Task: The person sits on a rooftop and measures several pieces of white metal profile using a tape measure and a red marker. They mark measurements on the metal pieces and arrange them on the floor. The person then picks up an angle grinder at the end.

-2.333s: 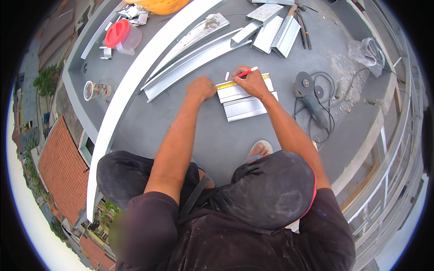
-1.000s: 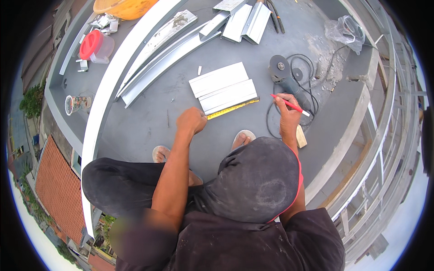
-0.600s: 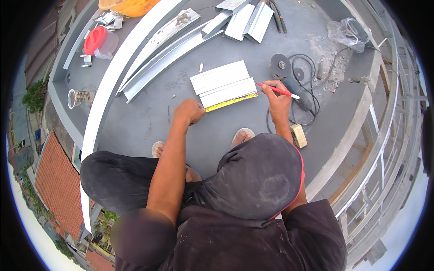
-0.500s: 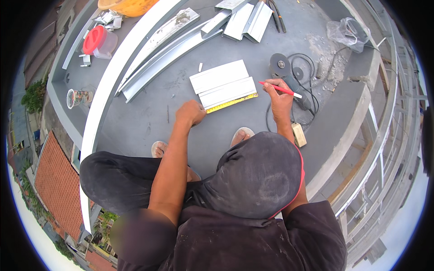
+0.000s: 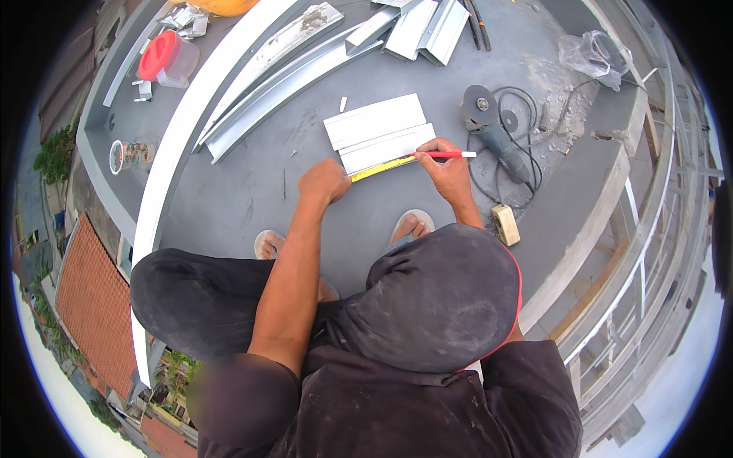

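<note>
Two short white metal channel pieces (image 5: pixel 374 126) lie side by side on the grey floor before me. Along the near edge of the closer one runs a yellow measuring tape (image 5: pixel 376 169). My left hand (image 5: pixel 326 181) is closed at the tape's left end, with its fingers mostly hidden under the knuckles. In my right hand (image 5: pixel 444 169) is a red marker (image 5: pixel 447 154) with a white end, pinched between the fingers. Its tip is at the tape's right part, against the edge of the channel piece.
An angle grinder (image 5: pixel 496 137) with a coiled cord lies to the right, near a cream-coloured block (image 5: pixel 505 224). Longer metal channels (image 5: pixel 286 91) and cut pieces (image 5: pixel 412 30) lie farther back. A red-lidded tub (image 5: pixel 169 59) stands at left, inside a long curving white bar (image 5: pixel 177 153).
My right hand has moved left and down to the tape, and the marker has swung so its tip meets the channel piece's edge. The left hand stays at the tape's left end.
</note>
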Available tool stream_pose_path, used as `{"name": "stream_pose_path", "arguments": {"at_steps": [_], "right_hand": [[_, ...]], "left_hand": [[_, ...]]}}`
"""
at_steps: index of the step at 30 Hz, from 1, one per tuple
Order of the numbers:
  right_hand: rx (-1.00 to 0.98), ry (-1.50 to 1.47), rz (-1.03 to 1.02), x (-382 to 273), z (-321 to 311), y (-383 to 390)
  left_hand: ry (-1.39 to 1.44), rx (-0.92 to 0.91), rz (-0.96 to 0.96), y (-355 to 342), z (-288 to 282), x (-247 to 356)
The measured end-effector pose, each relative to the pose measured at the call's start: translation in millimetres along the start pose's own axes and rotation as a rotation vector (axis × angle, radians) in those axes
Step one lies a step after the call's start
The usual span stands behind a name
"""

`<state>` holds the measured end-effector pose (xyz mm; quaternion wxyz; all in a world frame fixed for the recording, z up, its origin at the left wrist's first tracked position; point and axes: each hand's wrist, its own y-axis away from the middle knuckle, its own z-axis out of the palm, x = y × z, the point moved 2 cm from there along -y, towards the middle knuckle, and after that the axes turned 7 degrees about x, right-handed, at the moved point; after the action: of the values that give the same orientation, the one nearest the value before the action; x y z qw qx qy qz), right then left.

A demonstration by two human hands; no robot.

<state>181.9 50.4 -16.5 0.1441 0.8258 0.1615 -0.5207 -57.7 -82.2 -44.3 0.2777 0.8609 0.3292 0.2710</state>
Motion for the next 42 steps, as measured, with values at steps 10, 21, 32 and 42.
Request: {"name": "stream_pose_path", "arguments": {"at_steps": [10,21,32,42], "right_hand": [[-0.341,0.221,-0.053,7.7,67.4,-10.8],[-0.357,0.264,-0.071,16.3,71.9,-12.5],[-0.308,0.189,-0.058,19.2,74.7,-8.5],[-0.348,0.274,0.024,10.4,76.2,-9.9]], "left_hand": [[-0.011,-0.010,-0.030,-8.7,6.3,-6.1],[0.030,-0.022,-0.024,-4.9,0.4,-2.0],[0.023,-0.053,-0.033,-8.5,0.4,-2.4],[0.005,0.007,-0.034,-22.2,17.9,-15.4]]}}
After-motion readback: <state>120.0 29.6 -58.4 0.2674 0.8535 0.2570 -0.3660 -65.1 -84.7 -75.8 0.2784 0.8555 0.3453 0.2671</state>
